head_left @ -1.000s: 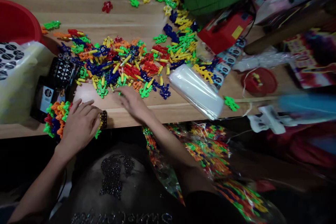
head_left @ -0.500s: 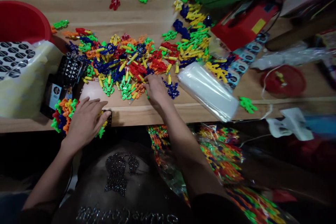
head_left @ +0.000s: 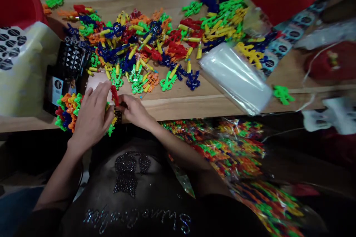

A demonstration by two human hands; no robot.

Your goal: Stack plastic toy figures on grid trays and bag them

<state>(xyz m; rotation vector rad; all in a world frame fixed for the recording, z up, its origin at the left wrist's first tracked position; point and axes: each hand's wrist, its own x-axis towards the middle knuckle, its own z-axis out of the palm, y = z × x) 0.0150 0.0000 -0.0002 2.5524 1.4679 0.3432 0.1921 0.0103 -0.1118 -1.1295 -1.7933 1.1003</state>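
Fingers of the right hand point(head_left: 135, 111) pinch a red figure point(head_left: 114, 95) beside the left hand point(head_left: 93, 113), loosely spread over gathered figures point(head_left: 68, 111) at the near edge of the desk point(head_left: 172, 104); this apparent gathering step likely needs alignment next.

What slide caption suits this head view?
Right hand holds a red toy; left hand partly covers a row of colourful toys.

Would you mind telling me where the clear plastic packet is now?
In the head view, the clear plastic packet lies right of centre on the wooden table, near its front edge, between a dark blue piece and a lone green piece.
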